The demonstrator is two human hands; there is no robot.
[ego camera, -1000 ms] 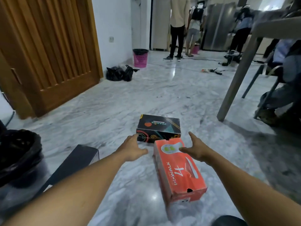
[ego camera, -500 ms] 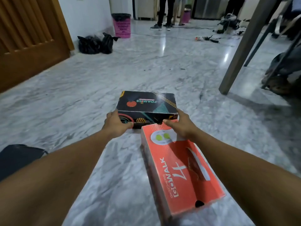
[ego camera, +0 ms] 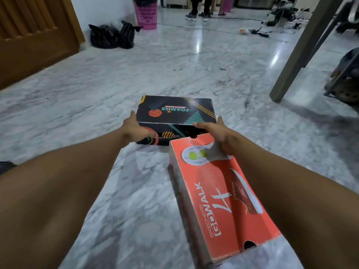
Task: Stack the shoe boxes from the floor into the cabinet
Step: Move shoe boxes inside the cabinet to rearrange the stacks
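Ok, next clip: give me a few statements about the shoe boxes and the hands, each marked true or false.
1. Both hands grip the black box at its ends. True: left hand, right hand.
2. The orange box is stacked on the black box. False: it lies on the floor in front of it.
3. The black box's lid reads FOAMIES. True.
4. The pink basket stands beside the orange box. False: it is far off by the wall.
5. Black bags sit near the wooden door. True.
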